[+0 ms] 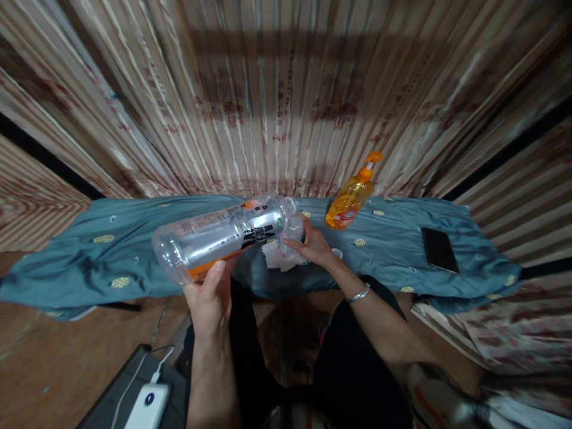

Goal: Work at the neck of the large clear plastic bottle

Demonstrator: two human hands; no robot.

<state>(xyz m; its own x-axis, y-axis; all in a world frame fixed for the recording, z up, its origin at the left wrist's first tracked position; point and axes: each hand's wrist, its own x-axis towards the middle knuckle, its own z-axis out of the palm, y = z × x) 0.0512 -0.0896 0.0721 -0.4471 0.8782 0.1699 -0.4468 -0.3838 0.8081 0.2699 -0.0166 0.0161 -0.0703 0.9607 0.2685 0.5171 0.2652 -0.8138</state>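
My left hand (210,295) is closed round the lower side of a large clear plastic bottle (214,238) with a silver, orange and black label. The bottle lies tilted over on its side above the cloth, its mouth pointing right. At that mouth, my right hand (315,243) grips a small clear container (294,227), whose exact kind is unclear. A crumpled whitish sheet (283,257), tissue or thin plastic, rests on the cloth below. Just right of my right wrist lies a small white round piece (336,254), perhaps a cap.
A pump bottle of orange liquid (348,199) stands at the back, right of my hands. Farther right lies a black flat device (439,249). A blue-green cloth (393,262) covers the narrow table. At lower left is a white power bank (148,405) with a cable. Striped curtains hang behind.
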